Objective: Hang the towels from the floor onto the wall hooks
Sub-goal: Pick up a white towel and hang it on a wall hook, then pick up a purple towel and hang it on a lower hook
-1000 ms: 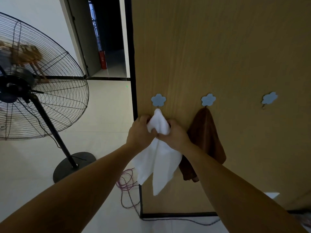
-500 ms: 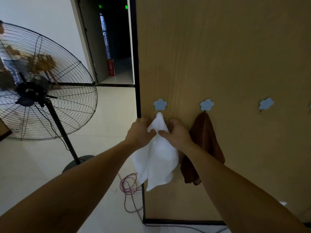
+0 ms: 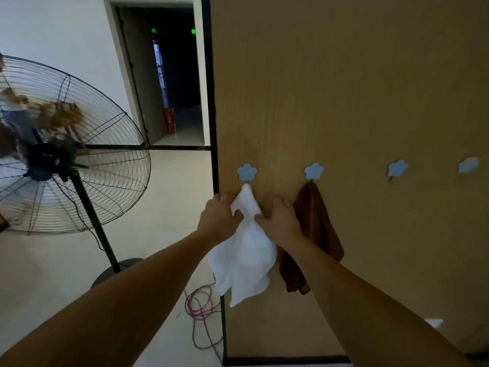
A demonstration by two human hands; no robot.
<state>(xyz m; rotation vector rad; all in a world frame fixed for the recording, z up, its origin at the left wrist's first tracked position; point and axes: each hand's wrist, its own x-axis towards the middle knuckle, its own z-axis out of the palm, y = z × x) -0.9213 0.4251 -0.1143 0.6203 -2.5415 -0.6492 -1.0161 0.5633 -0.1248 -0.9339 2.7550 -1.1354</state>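
- Pinching the soft white towel (image 3: 246,250) near its top: left hand (image 3: 219,218) fingers (image 3: 223,198) on one side, right hand (image 3: 280,221) fingers (image 3: 277,201) on the other.
- Pointed tip right up at the first hook (image 3: 247,172), a blue flower shape; loose folds below.
- Just beside the right hand, a fuzzy brown towel (image 3: 315,221) on the second hook (image 3: 313,170).
- Further right, third hook (image 3: 397,168) and fourth hook (image 3: 468,165) on the smooth wooden wall (image 3: 344,88).
- Black wall edge (image 3: 211,102) just left of the left hand; beyond, open pale floor (image 3: 164,207), purple cord (image 3: 201,305), big round wire fan (image 3: 66,154).

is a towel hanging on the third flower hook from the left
No, the third flower hook is bare; the white towel and the brown towel are both to its left.
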